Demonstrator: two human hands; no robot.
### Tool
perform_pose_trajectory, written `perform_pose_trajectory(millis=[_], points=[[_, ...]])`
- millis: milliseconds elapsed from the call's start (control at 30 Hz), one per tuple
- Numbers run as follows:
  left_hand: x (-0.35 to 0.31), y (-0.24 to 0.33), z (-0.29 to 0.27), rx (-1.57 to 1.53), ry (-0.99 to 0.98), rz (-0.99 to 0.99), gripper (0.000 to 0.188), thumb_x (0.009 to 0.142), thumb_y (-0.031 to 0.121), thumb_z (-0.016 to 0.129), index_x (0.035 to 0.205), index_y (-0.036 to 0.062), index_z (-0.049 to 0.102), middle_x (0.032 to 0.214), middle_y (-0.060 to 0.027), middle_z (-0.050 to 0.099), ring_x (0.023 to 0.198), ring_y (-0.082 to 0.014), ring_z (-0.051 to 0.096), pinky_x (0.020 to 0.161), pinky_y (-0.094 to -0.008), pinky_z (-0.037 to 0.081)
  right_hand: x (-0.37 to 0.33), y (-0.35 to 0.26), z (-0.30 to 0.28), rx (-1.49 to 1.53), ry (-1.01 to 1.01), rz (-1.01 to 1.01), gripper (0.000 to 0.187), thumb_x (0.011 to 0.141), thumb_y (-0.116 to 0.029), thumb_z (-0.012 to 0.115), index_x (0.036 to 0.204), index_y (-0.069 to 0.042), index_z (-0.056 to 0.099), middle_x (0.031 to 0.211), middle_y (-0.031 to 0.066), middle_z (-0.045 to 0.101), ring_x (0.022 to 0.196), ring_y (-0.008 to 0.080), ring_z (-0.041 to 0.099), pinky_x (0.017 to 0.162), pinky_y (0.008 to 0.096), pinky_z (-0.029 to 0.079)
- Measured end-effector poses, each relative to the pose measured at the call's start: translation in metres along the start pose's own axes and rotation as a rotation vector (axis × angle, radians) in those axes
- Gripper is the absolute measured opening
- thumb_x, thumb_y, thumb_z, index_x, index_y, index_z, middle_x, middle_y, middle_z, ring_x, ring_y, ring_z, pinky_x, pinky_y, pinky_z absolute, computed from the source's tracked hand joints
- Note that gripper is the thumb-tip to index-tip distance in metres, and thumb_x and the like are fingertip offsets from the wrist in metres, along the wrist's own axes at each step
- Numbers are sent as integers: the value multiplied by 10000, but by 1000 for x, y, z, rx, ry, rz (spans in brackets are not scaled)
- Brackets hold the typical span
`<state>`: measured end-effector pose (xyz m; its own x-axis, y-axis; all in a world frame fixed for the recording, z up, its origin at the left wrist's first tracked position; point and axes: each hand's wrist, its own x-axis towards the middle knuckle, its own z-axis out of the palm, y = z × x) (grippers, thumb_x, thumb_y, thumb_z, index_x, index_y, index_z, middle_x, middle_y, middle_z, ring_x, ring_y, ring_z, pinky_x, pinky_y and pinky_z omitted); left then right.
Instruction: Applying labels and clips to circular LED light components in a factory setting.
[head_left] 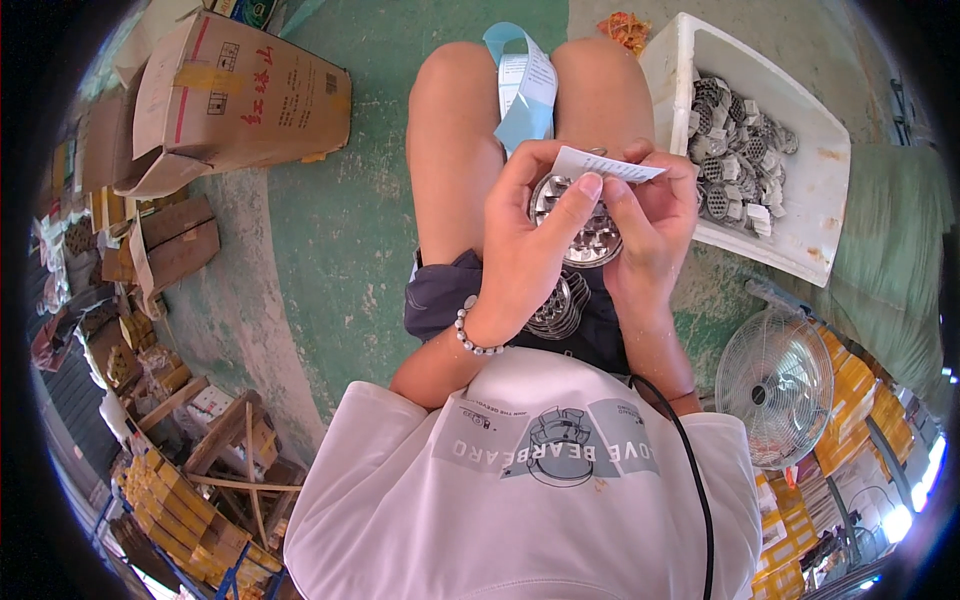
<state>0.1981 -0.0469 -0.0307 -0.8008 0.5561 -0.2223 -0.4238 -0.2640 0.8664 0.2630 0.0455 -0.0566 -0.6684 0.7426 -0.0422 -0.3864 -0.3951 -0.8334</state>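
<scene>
Between both hands, in front of my lap, is a round shiny metal disc (592, 238) with a raised, perforated-looking pattern. A white printed label (606, 165) stands at its far edge, pinched under both thumbs. My left hand (535, 215) is closed round the disc's left side, and my right hand (652, 215) grips its right side and the label's right end. Fingertips behind the disc are hidden. Below the hands, several similar metal discs (560, 308) lie stacked in my lap. A label strip on blue backing (527, 95) rests between my thighs, curling at its far end.
A white foam box (815, 235) at the right holds many labelled metal discs (735, 150). A standing fan (775, 390) is near right. Cardboard boxes (270, 90) stand at the left, with wooden pieces (225, 430) nearer. An orange-red bundle (624, 32) lies on the green floor (330, 230).
</scene>
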Motion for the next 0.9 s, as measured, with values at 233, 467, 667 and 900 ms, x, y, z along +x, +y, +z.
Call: perform_pose_trajectory(millis=[233,467,667,900], points=[[0,-1,0,73,9,51,165,983,101,662,1093,-6,600,965,-4,639,867,-32,570,759,-209,479,-1,0,2,13,32,18,371,820,151,707,1084,-51,541,1185,109,533,1038,137,575,896,274,506],[1,-5,-3,80,23,77,132,991,102,652,1052,-11,624,925,9,622,835,-25,541,725,-202,456,0,0,1,29,18,19,373,820,147,711,1088,-48,542,1194,113,532,1050,139,572,914,274,497],[-5,2,-3,12,-16,-1,137,1003,98,636,1059,-27,648,955,-32,684,880,-48,604,782,-221,498,2,1,-8,-5,2,-13,393,786,142,725,1090,-53,568,1181,113,542,1026,133,563,920,279,473],[-12,15,-11,91,-180,7,191,1011,57,586,1137,-67,657,1064,-118,735,982,-112,662,872,-258,534,9,-9,-16,-41,-182,-183,224,883,-151,688,1037,-24,585,1144,165,545,1016,221,547,931,363,439]])
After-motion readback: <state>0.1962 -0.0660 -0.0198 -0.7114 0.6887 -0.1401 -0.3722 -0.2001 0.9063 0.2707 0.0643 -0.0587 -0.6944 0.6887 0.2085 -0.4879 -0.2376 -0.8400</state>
